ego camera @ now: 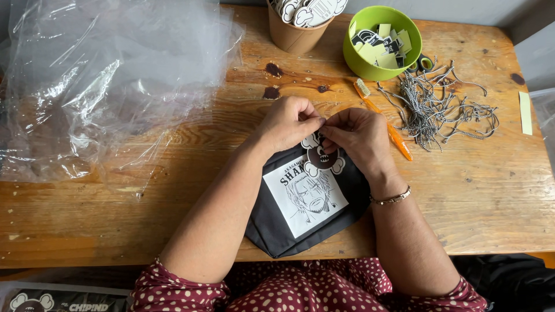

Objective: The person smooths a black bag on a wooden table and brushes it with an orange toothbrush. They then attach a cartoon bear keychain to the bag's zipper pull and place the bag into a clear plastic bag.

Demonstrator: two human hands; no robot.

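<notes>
Both hands, left hand (pixel 287 122) and right hand (pixel 357 136), fingertips pinched together on skull charm (pixel 321 159) at black pouch (pixel 306 205), near orange toothbrush (pixel 384 120).

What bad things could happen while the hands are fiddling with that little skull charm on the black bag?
The skull charm is tiny, so it might slip from the left hand and right hand. The chain pile looks tangled, so pulling one could drag others. The black bag hangs over the table edge and might slide off.
</notes>
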